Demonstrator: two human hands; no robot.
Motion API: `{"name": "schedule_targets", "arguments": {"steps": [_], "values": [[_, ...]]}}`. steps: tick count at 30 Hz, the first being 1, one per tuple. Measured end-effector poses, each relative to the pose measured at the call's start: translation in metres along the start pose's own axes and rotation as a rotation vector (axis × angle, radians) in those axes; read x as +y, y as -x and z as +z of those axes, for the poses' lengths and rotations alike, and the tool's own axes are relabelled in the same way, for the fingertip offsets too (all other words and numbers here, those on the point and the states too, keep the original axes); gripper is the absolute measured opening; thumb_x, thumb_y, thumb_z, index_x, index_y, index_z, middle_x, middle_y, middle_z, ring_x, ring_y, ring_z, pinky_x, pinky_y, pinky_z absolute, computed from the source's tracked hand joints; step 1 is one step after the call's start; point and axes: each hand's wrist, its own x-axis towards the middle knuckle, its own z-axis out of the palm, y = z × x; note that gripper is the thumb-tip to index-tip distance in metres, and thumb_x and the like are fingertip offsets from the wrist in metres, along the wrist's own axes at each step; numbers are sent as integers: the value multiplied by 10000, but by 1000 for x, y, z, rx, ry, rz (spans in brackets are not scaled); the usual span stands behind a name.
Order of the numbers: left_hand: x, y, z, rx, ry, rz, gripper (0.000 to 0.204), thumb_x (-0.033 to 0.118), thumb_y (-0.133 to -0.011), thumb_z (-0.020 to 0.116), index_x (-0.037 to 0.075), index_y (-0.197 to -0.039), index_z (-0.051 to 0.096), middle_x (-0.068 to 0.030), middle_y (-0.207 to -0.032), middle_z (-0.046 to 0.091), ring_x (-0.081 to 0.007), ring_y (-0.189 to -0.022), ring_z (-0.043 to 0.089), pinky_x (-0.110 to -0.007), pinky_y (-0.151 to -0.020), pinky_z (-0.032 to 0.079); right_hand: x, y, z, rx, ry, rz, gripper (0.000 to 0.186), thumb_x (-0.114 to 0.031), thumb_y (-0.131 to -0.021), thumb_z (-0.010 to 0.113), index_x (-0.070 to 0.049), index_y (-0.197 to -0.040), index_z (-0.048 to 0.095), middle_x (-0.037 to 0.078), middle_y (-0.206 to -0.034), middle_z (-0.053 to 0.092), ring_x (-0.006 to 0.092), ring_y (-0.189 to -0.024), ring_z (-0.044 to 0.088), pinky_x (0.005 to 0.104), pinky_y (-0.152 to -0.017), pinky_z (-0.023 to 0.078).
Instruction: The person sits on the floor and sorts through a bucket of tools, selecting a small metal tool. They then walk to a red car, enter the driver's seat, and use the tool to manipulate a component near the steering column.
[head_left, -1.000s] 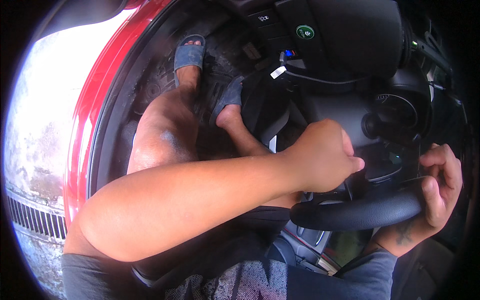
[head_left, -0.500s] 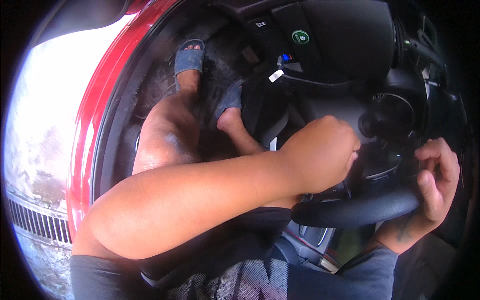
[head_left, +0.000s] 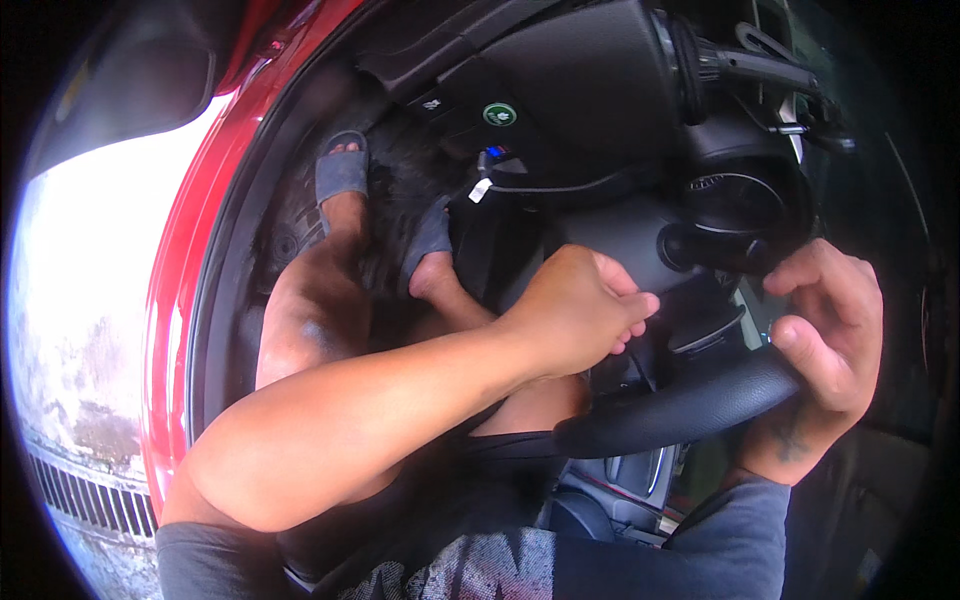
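Note:
My left hand [head_left: 585, 305] is closed, thumb pressed to the curled fingers, over my lap. Whatever lies in the pinch, if anything, is hidden. Just below and right of it runs a black, leather-like curved bar [head_left: 685, 408], which looks like part of a steering wheel rim. My right hand [head_left: 835, 325] is at the bar's right end, thumb and bent fingers apart, with nothing visible between them. Whether its palm or wrist rests on the bar, I cannot tell.
A dark dashboard [head_left: 580, 80] with a round gauge [head_left: 735, 203] lies ahead. A white tag [head_left: 480, 190] hangs below the panel near a blue light. The red door sill [head_left: 185, 290] edges the car at left. My sandalled foot [head_left: 342, 178] rests on the black floor.
The view has shifted, so the dashboard sits further left. My left hand has drawn back from the right and turned, showing its pinched fingertips. The right hand stays at the bar's end.

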Motion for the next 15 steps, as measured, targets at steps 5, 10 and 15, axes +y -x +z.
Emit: {"name": "schedule_targets", "arguments": {"steps": [5, 10, 15], "values": [[11, 0, -12, 10, -866, 713, 152, 159, -919, 750, 28, -995, 740, -81, -866, 753, -271, -745, 721, -310, -688, 582, 1, -5, -8, -126, -20, -75, 473, -417, -683, 847, 0, -846, 694, 4, -610, 470, 97, -491, 360, 304, -515, 237], [23, 13, -9, 0, -1388, 1043, 314, 159, -733, 700, 89, -1034, 754, -15, -875, 675, -224, -916, 680, -335, -736, 590, -3, -8, -20, -272, 72, -7, 473, -420, -746, 789, 26, -848, 672, 77, -687, 613, 171, -559, 577, 295, -554, 368], [6, 18, -11, 28, -1111, 915, 324, 182, -820, 754, 35, -1108, 765, -75, -932, 741, -268, -923, 701, -381, -759, 583, -6, -10, -20, -283, 70, 46, 476, -419, -739, 787, 29, -851, 670, 77, -689, 622, 165, -556, 583, 298, -554, 373]]}}
